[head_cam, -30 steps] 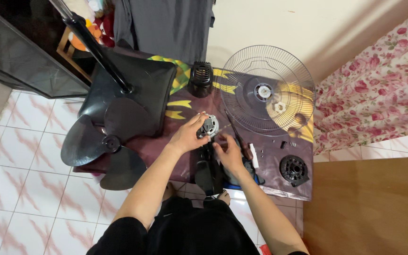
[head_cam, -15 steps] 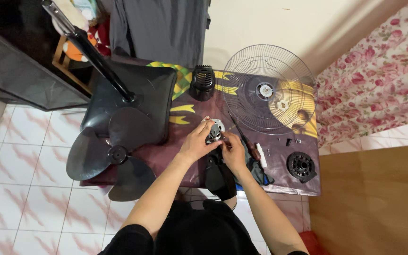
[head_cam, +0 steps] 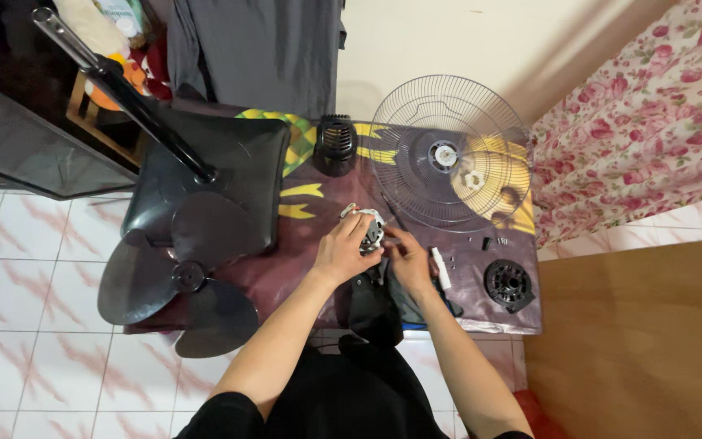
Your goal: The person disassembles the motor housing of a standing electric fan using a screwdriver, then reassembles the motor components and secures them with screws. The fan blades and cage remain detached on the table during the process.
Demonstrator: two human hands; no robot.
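Your 2 hands, left hand (head_cam: 341, 248) and right hand (head_cam: 405, 262), grasp the fan motor (head_cam: 370, 228) over a patterned table (head_cam: 310, 268) on tiled floor (head_cam: 18, 260).

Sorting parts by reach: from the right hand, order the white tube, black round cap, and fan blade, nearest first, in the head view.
1. White tube, just right of the right hand.
2. Black round cap, farther right.
3. Fan blade, far left.
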